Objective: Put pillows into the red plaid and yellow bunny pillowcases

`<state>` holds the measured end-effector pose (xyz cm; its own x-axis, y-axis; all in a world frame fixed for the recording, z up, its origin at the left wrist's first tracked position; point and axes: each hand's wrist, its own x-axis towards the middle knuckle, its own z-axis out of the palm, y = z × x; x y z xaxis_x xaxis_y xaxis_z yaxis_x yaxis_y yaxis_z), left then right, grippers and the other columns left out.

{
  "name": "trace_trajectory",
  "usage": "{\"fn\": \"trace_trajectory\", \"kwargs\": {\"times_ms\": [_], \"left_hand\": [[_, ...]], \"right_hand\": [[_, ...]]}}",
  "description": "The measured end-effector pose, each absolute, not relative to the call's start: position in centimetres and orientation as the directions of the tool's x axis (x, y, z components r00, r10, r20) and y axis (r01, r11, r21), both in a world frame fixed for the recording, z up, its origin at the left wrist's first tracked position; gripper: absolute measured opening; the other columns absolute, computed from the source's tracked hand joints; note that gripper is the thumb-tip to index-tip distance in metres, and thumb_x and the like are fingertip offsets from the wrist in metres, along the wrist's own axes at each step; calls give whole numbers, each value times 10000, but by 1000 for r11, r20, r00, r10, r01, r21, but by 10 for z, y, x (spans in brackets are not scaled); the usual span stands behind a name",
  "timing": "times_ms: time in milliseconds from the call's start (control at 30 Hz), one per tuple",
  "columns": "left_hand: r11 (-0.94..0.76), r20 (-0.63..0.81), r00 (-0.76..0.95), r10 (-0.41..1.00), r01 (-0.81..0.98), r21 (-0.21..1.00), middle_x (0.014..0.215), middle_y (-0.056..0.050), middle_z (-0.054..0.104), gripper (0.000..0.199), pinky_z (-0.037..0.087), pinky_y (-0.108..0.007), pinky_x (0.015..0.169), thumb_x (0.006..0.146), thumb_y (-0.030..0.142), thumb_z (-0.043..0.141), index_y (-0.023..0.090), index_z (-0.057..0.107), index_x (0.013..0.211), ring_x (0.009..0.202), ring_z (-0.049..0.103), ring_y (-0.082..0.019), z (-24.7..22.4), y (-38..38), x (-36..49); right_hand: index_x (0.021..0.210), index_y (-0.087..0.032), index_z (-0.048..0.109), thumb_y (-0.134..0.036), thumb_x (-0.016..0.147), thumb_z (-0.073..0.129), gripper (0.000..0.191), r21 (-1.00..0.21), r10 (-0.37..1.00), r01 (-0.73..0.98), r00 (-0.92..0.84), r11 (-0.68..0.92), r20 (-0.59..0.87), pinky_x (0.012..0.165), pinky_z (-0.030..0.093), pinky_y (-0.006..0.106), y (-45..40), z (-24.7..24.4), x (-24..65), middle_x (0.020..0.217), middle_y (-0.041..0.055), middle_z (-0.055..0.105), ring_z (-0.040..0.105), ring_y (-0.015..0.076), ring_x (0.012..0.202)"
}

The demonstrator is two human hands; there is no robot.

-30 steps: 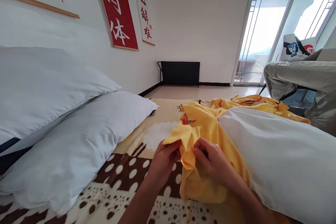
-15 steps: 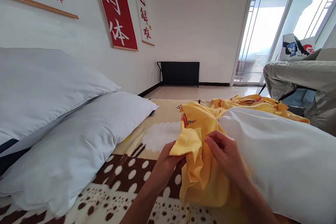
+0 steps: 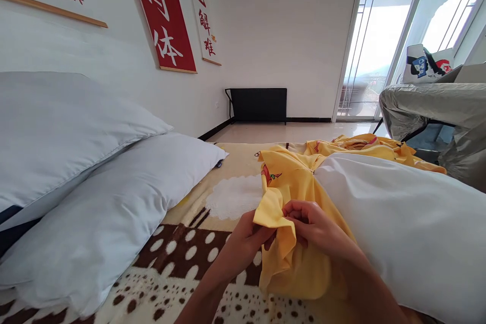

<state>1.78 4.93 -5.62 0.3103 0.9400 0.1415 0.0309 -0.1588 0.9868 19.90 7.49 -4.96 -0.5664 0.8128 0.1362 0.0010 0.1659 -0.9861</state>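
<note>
A yellow pillowcase (image 3: 298,268) with a small red and green print lies bunched against the near end of a white pillow (image 3: 410,223). Whether the pillow's end is inside the cloth I cannot tell. My left hand (image 3: 243,240) is closed on a folded edge of the pillowcase, thumb in front and fingers partly hidden behind it. Close beside it, my right hand (image 3: 315,225) pinches the same raised flap, its fingertips partly covered by cloth.
Two white pillows (image 3: 125,212) are stacked on the left of the patterned blanket (image 3: 212,268). More yellow fabric (image 3: 364,144) lies behind the right pillow. A silver-covered table (image 3: 429,93) stands at the right, and a black folded panel (image 3: 258,105) leans by the far wall.
My right hand has moved left and slightly down, from beside the flap onto it. The flap is now drawn up between both hands. The view has shifted slightly.
</note>
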Motion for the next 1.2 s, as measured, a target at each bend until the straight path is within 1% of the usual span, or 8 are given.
{"fn": "trace_trajectory", "kwargs": {"times_ms": [233, 500, 667, 767, 933, 1067, 1133, 1200], "left_hand": [[-186, 173, 254, 952, 28, 982, 546, 43, 428, 339, 309, -216, 489, 772, 425, 631, 156, 480, 634, 518, 384, -80, -54, 51, 19], [-130, 132, 236, 963, -26, 991, 555, 26, 446, 358, 290, -218, 486, 782, 455, 633, 143, 510, 656, 521, 388, -84, -59, 52, 21], [-147, 147, 165, 975, -7, 989, 565, 29, 458, 285, 304, -216, 484, 771, 398, 628, 138, 543, 692, 512, 388, -82, -54, 51, 22], [-161, 149, 155, 977, 65, 985, 571, 36, 453, 233, 298, -209, 482, 730, 339, 666, 137, 550, 711, 521, 377, -81, -49, 49, 23], [-159, 142, 183, 973, 81, 984, 586, 37, 440, 181, 305, -207, 496, 711, 274, 656, 140, 535, 699, 544, 360, -81, -49, 50, 24], [-136, 121, 225, 967, 48, 990, 583, 33, 431, 175, 315, -213, 505, 696, 271, 649, 143, 532, 674, 549, 366, -86, -51, 51, 25], [-126, 116, 197, 974, 40, 991, 582, 27, 444, 185, 327, -220, 513, 672, 276, 659, 152, 522, 660, 561, 383, -97, -52, 50, 25], [-129, 122, 157, 980, 36, 991, 573, 23, 450, 189, 331, -224, 517, 652, 273, 661, 159, 511, 632, 567, 387, -102, -53, 50, 26]], "right_hand": [[776, -147, 502, -589, 667, 712, 501, -992, 857, -123, -509, 18, 79, 453, 240, 170, 73, -51, 185, 628, -38, 460, 351, 47, 526], [756, -160, 501, -573, 647, 732, 485, -969, 875, -244, -478, -41, 83, 496, 255, 179, 73, -54, 185, 653, -38, 448, 363, 58, 557], [777, -160, 489, -576, 742, 644, 446, -985, 842, -143, -517, 91, 153, 521, 285, 199, 75, -53, 185, 664, -25, 467, 379, 76, 579], [773, -159, 485, -495, 824, 570, 350, -973, 842, -42, -494, 228, 219, 526, 277, 211, 75, -53, 187, 659, -31, 435, 349, 79, 580], [739, -166, 485, -365, 841, 554, 235, -916, 842, 88, -436, 392, 318, 526, 262, 221, 76, -54, 193, 633, -44, 403, 322, 83, 580], [748, -180, 467, -396, 861, 543, 255, -917, 877, 31, -307, 397, 369, 494, 262, 219, 73, -53, 194, 622, -49, 379, 323, 77, 546], [810, -180, 495, -425, 878, 519, 256, -935, 873, -51, -343, 350, 346, 476, 270, 218, 71, -53, 194, 615, -49, 385, 338, 78, 524], [871, -175, 530, -430, 885, 506, 256, -944, 869, -56, -375, 326, 323, 478, 285, 219, 70, -52, 194, 602, -50, 396, 353, 82, 518]]}}
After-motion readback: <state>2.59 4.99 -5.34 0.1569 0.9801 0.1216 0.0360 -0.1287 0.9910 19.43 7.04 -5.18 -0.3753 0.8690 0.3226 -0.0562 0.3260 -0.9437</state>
